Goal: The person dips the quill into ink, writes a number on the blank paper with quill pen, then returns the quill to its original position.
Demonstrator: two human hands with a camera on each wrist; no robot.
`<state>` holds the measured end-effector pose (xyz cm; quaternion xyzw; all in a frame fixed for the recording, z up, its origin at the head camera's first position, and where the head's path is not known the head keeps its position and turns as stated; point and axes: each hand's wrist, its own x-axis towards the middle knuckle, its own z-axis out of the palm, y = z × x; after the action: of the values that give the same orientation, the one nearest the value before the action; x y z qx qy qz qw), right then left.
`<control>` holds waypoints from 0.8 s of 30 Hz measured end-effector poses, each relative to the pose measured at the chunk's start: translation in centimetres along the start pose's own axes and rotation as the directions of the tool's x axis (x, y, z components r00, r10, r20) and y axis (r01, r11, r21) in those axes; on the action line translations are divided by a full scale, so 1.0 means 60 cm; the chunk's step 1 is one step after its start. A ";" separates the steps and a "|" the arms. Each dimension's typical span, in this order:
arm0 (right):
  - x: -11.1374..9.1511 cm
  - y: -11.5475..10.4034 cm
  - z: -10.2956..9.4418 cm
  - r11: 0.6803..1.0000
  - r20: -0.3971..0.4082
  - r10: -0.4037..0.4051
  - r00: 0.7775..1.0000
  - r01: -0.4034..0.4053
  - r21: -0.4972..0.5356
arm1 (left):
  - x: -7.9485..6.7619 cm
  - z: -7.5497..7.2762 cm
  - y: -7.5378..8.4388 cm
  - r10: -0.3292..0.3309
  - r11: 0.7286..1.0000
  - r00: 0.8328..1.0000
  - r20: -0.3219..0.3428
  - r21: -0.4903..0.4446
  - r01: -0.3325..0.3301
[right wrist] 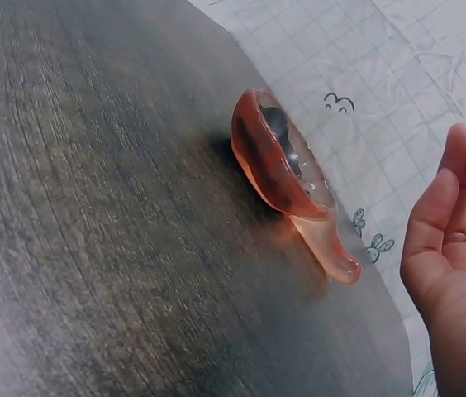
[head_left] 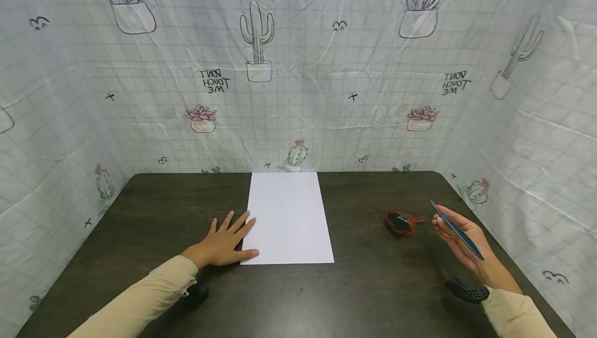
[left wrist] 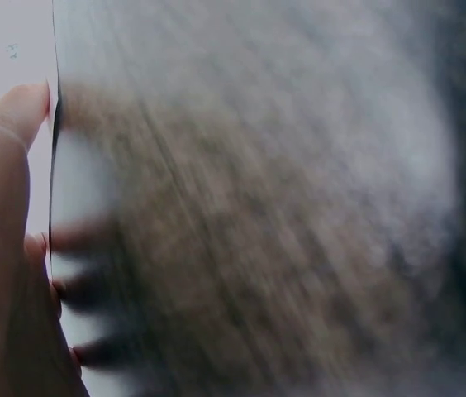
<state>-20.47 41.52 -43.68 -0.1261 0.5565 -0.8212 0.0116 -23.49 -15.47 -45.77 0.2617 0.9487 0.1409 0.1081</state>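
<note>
A blank sheet of white paper (head_left: 289, 219) lies upright on the dark table. My left hand (head_left: 221, 244) rests at its left edge with spread fingers, the thumb and fingertips on the paper. In the left wrist view the thumb (left wrist: 10, 124) lies over the paper's edge. On the right, my right hand (head_left: 466, 239) holds a slim blue pen-like stick (head_left: 459, 231) slantwise above the table. Just left of that hand stands a small translucent orange dish (head_left: 407, 231) with a short handle; dark contents (right wrist: 276, 128) show inside it.
Dark wood-grained table (head_left: 373, 296) runs back to a white curtain (head_left: 308, 68) printed with cacti, which also encloses both sides. A black band (head_left: 466, 291) is on the right wrist.
</note>
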 end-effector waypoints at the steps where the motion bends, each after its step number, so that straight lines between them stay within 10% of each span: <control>1: 0.001 -0.001 0.001 1.000 0.005 0.002 1.000 -0.002 0.001 | 0.001 0.001 0.000 0.003 1.000 1.000 -0.001 0.002 -0.003; 24: 0.017 0.004 0.009 0.971 -0.043 0.036 0.998 -0.046 -0.237 | -0.001 0.001 0.000 0.011 1.000 1.000 -0.011 0.003 -0.011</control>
<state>-21.38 40.76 -43.49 -0.0995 0.6533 -0.7505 0.0028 -23.40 -15.50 -45.81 0.2661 0.9480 0.1417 0.1017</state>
